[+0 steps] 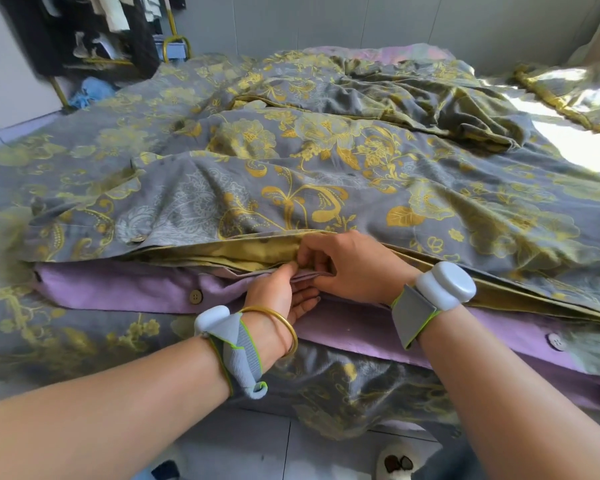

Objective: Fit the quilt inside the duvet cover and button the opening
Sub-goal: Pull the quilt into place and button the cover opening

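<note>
A grey duvet cover (291,161) with yellow flowers lies rumpled across the bed, its opening facing me along the near edge. The upper flap shows an olive lining (250,252); the lower flap (125,289) is lilac. My left hand (281,296) lies palm up under the lilac edge and pinches it with thumb and fingers. My right hand (347,268) pinches the olive edge right above it. The button between the fingers is hidden. One brown button (195,296) sits on the lilac flap to the left, another (556,341) at the right. The quilt itself is not visible.
A clothes rack (94,32) with dark garments stands at the back left, blue cloth (90,91) on the floor beneath it. Bright sunlight falls on the bed's right side (575,133). A slipper (397,462) lies on the tiled floor below me.
</note>
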`<state>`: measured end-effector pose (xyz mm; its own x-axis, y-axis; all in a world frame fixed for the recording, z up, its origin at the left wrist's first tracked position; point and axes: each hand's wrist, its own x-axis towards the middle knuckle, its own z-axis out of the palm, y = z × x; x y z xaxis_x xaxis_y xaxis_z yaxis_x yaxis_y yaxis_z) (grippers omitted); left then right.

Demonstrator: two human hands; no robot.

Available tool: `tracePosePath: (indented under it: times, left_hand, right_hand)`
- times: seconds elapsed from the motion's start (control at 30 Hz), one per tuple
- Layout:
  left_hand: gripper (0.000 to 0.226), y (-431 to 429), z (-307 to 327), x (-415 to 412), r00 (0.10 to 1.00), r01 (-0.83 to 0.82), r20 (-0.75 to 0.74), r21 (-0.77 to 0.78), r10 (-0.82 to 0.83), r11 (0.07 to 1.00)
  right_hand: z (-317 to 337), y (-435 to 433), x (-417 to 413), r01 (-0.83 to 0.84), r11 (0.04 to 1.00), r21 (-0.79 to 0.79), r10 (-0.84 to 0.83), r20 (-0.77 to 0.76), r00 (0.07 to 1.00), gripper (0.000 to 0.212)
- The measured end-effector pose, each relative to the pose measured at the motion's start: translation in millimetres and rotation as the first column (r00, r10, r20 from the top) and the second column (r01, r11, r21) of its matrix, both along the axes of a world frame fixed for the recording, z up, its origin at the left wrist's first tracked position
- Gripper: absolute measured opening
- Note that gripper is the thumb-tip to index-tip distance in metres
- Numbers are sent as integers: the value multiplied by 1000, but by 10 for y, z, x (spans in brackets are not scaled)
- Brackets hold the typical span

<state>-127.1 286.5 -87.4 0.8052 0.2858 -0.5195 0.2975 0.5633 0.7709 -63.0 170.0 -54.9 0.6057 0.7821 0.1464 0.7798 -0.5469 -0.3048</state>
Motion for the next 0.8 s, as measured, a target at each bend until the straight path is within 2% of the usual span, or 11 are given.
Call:
tracePosePath:
  times: [0.17,0.37,0.5,0.6,0.67,0.8]
  left_hand:
    - [24,132,-27,-61,997,-71,-15,-14,70,997]
    - [19,519,-71,-274,987,-153,25,-98,156,983]
    - [19,707,-122,-363,992,-112,51,-71,116,991]
    - [17,806,-136,-397,993,-98,59,-55,102,994]
    - [16,828,-134,-400,993,-106,50,-42,108,993]
    - [17,865,-139,-423,991,-128,21,-34,129,991]
  right_hand:
    - [5,74,-25,2,1000,29,-1,-36,999,20]
    - [120,197,-48,26,995,-96,-34,-87,996,16]
    - [164,326,-141,18,991,-133,-39,-155,987,22]
    - [180,522,-245,-16,996,-88,-3,-205,979,22]
    - [188,632,-301,-21,996,-86,5,-180,984,25]
    - [150,877,-421,18,965,-261,-12,22,1000,33]
